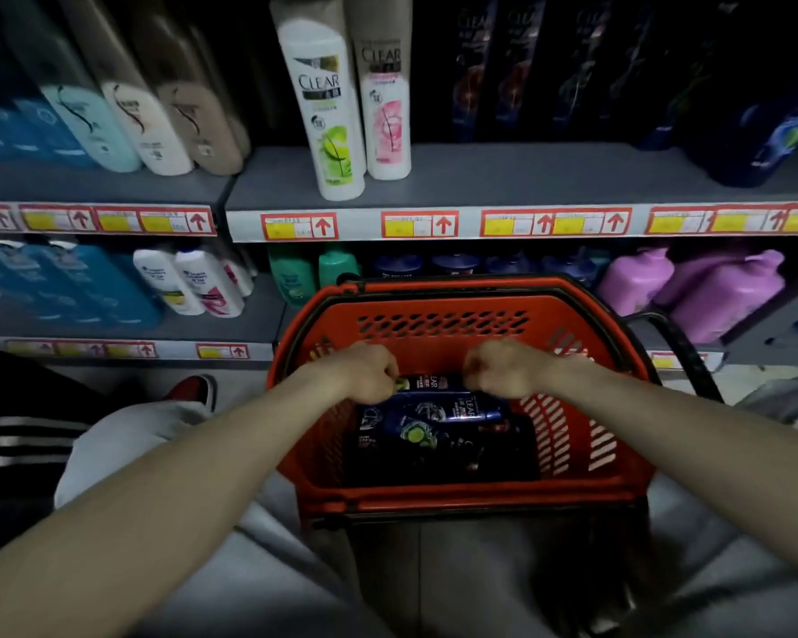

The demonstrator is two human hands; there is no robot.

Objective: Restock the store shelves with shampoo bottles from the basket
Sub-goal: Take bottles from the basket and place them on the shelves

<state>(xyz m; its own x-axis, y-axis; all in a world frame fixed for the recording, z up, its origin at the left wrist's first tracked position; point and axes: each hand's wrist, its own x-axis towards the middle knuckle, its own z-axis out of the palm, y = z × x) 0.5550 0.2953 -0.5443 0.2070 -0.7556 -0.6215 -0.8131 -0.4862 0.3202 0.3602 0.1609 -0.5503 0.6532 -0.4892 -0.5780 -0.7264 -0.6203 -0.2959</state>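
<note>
Down in the lower centre of the frame, a red basket (438, 324) holds several dark shampoo bottles (438, 414) lying flat. Both hands reach into it: the left hand (362, 371) and the right hand (503, 368) have fingers curled narrow onto the topmost bottle at the basket's far end. Above, the grey shelf (526, 177) carries two white upright bottles (325, 108).

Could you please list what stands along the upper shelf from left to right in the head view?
Pale blue bottle → cream bottle → tan bottle → white lime Clear bottle → pink Clear bottle → dark bottles.
</note>
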